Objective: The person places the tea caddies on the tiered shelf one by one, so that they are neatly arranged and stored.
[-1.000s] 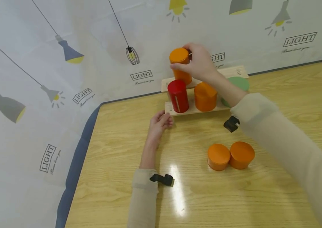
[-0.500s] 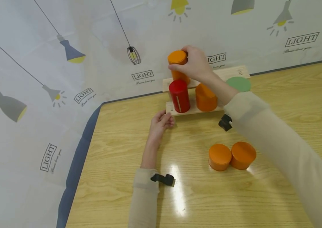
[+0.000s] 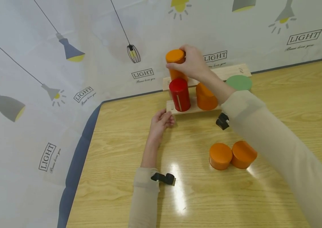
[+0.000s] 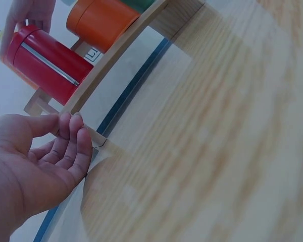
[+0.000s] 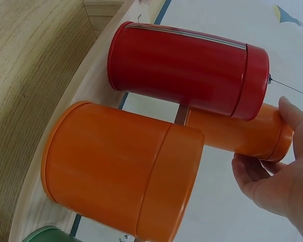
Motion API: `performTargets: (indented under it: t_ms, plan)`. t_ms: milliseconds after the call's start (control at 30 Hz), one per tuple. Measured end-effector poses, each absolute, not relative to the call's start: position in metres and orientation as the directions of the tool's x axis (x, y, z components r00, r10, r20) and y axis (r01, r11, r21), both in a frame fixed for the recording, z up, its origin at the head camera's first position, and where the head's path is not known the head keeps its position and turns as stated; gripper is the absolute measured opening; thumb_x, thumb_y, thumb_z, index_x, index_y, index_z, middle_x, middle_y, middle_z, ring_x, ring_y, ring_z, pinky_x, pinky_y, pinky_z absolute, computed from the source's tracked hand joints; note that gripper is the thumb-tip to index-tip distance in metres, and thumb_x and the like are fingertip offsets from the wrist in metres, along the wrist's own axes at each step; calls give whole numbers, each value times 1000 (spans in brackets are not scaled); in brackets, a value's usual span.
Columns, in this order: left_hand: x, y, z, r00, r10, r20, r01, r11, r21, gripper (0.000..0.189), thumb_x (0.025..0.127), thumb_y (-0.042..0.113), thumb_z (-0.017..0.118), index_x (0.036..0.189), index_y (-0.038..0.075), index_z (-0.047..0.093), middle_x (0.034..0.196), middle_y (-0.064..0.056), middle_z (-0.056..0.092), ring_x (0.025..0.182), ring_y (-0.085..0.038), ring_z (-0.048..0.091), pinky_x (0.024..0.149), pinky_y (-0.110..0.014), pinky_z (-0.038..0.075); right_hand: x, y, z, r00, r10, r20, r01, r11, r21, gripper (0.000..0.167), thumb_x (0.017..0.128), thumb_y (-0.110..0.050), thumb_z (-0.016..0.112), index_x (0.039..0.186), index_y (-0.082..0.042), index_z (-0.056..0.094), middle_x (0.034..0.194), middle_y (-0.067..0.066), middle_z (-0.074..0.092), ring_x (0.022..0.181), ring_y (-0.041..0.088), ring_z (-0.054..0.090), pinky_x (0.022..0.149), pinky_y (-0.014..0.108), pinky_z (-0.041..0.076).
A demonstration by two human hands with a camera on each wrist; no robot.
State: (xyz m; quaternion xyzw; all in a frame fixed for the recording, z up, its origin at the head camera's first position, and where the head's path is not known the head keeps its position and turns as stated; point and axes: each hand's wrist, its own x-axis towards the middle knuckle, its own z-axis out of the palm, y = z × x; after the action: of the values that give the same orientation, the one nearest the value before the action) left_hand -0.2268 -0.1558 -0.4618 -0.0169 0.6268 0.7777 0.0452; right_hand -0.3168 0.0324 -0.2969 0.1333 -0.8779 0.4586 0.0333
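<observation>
My right hand (image 3: pixel 194 63) grips a tall orange canister (image 3: pixel 175 56) near its lid, thumb on one side and fingers on the other. That canister stands upright at the left end of the upper shelf board (image 3: pixel 232 72), partly behind a red canister (image 3: pixel 179 95) on the lower board. My left hand (image 3: pixel 161 123) pinches the left end of the lower board (image 4: pixel 111 63) between thumb and fingertips. A wider orange canister (image 5: pixel 116 171) stands beside the red one, and a green canister (image 3: pixel 239 83) is further right, partly covered by the right forearm.
Two short orange canisters (image 3: pixel 220 155) stand side by side on the wooden table (image 3: pixel 115 152), nearer to me. Behind the shelf rises a wall covering (image 3: pixel 98 38) printed with lamps. A dark edge strip (image 3: pixel 77 167) borders the table at the left.
My right hand has shifted slightly left with the tall orange canister in its grip, bringing it more behind the red canister. My left hand stays at the board's end.
</observation>
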Motion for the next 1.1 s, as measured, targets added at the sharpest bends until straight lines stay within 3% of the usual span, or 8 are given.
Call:
performTargets:
  t_ms: [400, 600, 833, 1100]
  plan:
    - [-228, -155, -462, -996, 50, -79, -88, -208, 974, 30, 103, 5, 56, 129, -10, 50, 87, -10, 64, 73, -14, 63, 68, -24, 57, -319, 36, -294, -951, -276, 142, -280, 564, -777, 72, 93, -44, 71, 143, -1, 43, 135, 14, 54, 116, 24, 52, 103, 34, 46]
    - [-228, -154, -463, -996, 49, -71, -80, -210, 974, 28, 103, 3, 55, 127, -10, 50, 86, -8, 64, 71, -13, 63, 67, -23, 56, -321, 42, -297, -937, -321, 140, -305, 550, -778, 69, 94, -49, 68, 139, -2, 45, 127, 12, 55, 109, 23, 50, 93, 32, 45]
    - [-228, -155, -464, -996, 51, -79, -88, -209, 974, 31, 104, 4, 55, 129, -11, 48, 87, -9, 64, 73, -14, 63, 68, -23, 56, -316, 48, -300, -946, -300, 121, -268, 515, -814, 91, 92, -55, 66, 157, -4, 27, 155, 15, 39, 137, 28, 40, 114, 40, 37]
    - [-228, -155, -465, -996, 58, -72, -82, -215, 973, 29, 104, 4, 55, 127, -11, 50, 87, -9, 64, 73, -14, 63, 68, -24, 56, -305, 70, -305, -947, -291, 133, -269, 499, -824, 89, 93, -56, 63, 159, -10, 24, 157, 15, 37, 140, 30, 38, 115, 46, 36]
